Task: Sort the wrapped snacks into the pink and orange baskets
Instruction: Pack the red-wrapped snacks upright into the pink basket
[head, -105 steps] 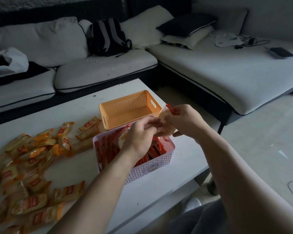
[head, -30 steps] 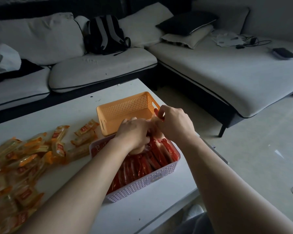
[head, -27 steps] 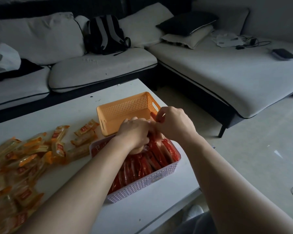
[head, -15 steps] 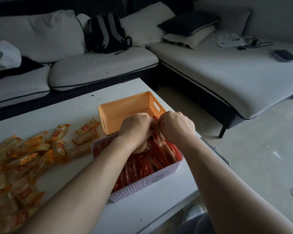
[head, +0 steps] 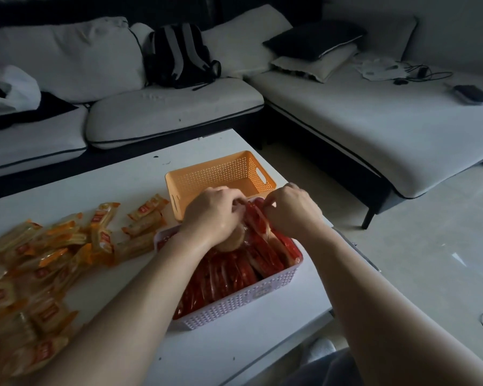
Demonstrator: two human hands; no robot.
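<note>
The pink basket stands near the table's front edge, packed with red-wrapped snacks. Behind it, touching its far side, sits the orange basket, and no snacks are visible inside it. Both hands are over the far end of the pink basket. My left hand and my right hand pinch the two sides of one red-wrapped snack standing among the others. A pile of orange-wrapped snacks spreads over the table's left side.
The white table ends just right of the baskets. A white sofa wraps around the back and right, with a black backpack, cushions, cables and a dark device on it. Bare floor lies at the right.
Both hands came down from above the pink basket into its far end with the red-wrapped snack. The view has shifted slightly; the baskets and the orange pile stayed put.
</note>
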